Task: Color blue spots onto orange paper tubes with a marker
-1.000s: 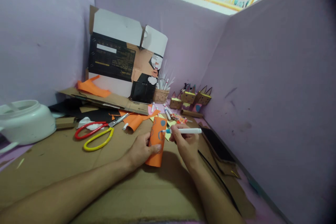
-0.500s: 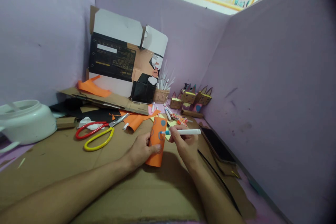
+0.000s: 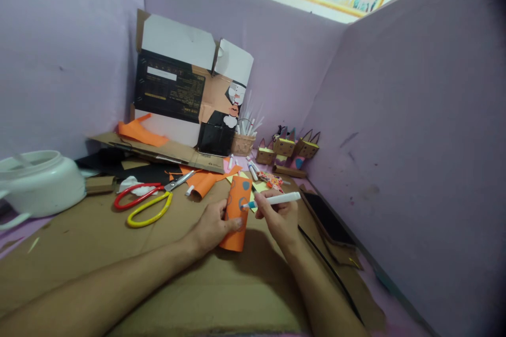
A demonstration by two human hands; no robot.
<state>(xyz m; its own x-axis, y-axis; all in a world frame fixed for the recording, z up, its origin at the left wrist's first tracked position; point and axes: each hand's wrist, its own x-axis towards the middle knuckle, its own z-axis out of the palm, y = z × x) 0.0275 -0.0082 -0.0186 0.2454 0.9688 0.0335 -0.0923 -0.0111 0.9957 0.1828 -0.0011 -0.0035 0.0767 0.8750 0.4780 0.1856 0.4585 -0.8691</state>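
Note:
An orange paper tube (image 3: 236, 237) stands tilted over the cardboard, with my left hand (image 3: 213, 226) wrapped round its left side and the thumb across its front. Blue circles are drawn on the tube; one near the top right is filled in, others are outlines. My right hand (image 3: 279, 218) is closed in a pinch on a white marker (image 3: 282, 198) with a blue tip end. The marker's tip meets the tube at a circle just under the filled one. To the left of my left hand lie scissors (image 3: 150, 205) with one red and one yellow handle.
A white pot (image 3: 41, 184) stands at the left. Behind are orange paper scraps (image 3: 205, 183), a propped-up opened box (image 3: 174, 84), a basket of markers (image 3: 243, 145) and several small cardboard animal figures (image 3: 285, 146). A dark phone (image 3: 328, 218) lies at the right beside the wall.
The marker's tip has shifted slightly down on the circle, and its back end has tipped up a little. More blue shows inside that circle. My left hand and the tube stay put.

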